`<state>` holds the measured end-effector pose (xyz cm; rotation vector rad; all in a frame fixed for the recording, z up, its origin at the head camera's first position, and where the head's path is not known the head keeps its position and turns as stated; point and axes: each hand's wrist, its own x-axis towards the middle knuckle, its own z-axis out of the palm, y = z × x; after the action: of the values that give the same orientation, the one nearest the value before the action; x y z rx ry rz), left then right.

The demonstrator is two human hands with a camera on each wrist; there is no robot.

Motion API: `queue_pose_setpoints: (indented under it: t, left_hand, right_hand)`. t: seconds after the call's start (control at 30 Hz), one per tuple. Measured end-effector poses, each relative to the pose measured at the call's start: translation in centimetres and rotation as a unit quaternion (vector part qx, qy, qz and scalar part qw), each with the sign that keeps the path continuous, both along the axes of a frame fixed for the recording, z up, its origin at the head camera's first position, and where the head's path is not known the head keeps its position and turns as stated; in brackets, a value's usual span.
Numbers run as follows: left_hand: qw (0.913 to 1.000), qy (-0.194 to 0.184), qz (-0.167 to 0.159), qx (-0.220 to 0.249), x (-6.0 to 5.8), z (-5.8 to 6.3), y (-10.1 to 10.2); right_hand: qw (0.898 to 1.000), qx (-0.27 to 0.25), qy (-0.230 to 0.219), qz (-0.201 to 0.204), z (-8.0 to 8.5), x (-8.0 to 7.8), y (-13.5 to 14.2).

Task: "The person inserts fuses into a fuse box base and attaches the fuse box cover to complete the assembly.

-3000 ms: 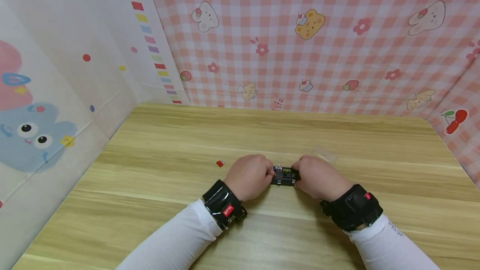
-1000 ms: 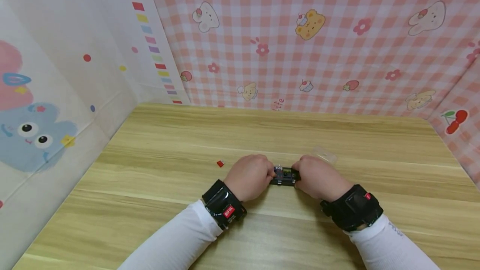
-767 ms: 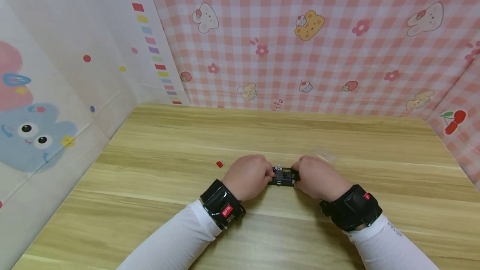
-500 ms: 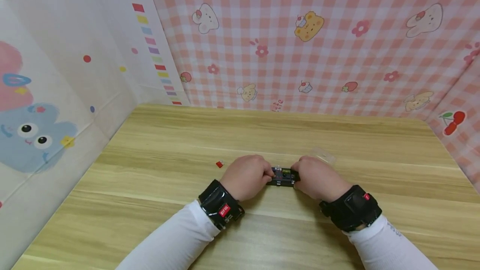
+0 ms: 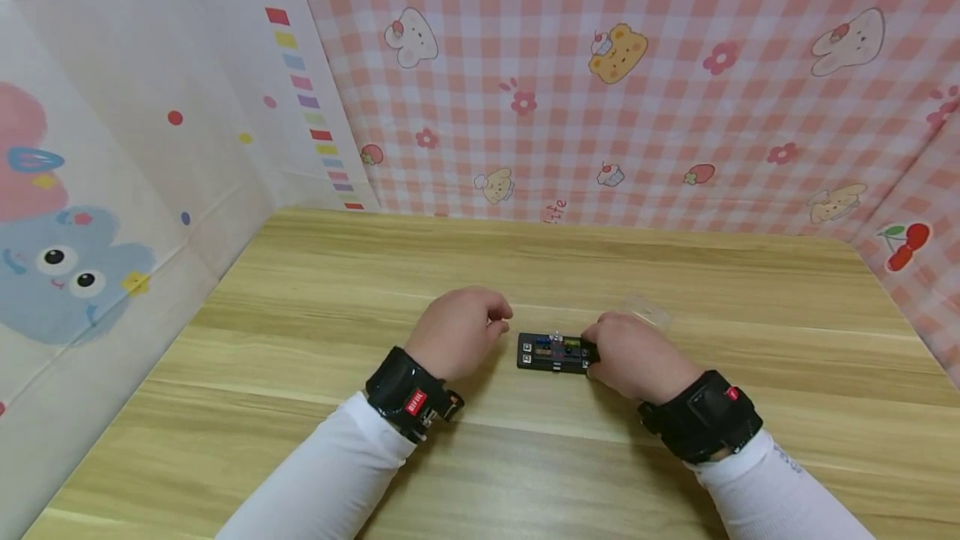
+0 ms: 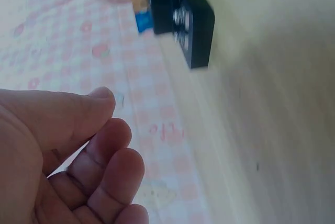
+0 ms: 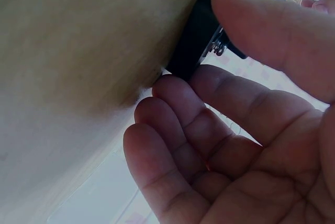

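Right of centre in the frame, a black block gripped at one end

Left of the block, the left hand (image 5: 453, 336) hovers with its wrist angled up and to the right; its fingers are loosely bent, a narrow gap between thumb and fingertips, and no object shows in it. The right hand (image 5: 637, 357) reaches in from the lower right and pinches the end of the black block (image 5: 555, 358), thumb on one face and forefinger on another, the remaining fingers curled alongside.

The block lies just right of the middle of the head view, its long axis running almost level from left to right. Its free end points left, towards the left hand, and bears two metal terminals (image 5: 527, 347). In the left wrist view, a blue piece (image 6: 144, 22) sticks out from its side.

Black bands (image 5: 408, 394) wrap both wrists over white sleeves. Beyond the right hand, a clear piece (image 5: 647, 311) lies on the wood-grain counter (image 5: 337, 273). Pink checked cloth (image 5: 525, 48) fills the upper right.
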<state>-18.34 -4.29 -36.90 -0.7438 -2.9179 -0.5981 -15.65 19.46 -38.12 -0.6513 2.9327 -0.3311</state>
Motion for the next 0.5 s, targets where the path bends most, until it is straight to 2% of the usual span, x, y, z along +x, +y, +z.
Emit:
queue_pose_setpoints:
  t: [0.3, 0.5]
  left_hand:
    - [0.9987, 0.005, 0.048, -0.016, -1.1, 0.5, -2.8]
    - [0.9971, -0.001, 0.068, -0.034, -1.5, 0.4, -4.3]
  right_hand:
    - [1.000, -0.003, -0.009, -0.005, 0.1, 0.0, -0.1]
    - [1.000, -0.001, -0.005, -0.002, 0.1, 0.0, 0.0]
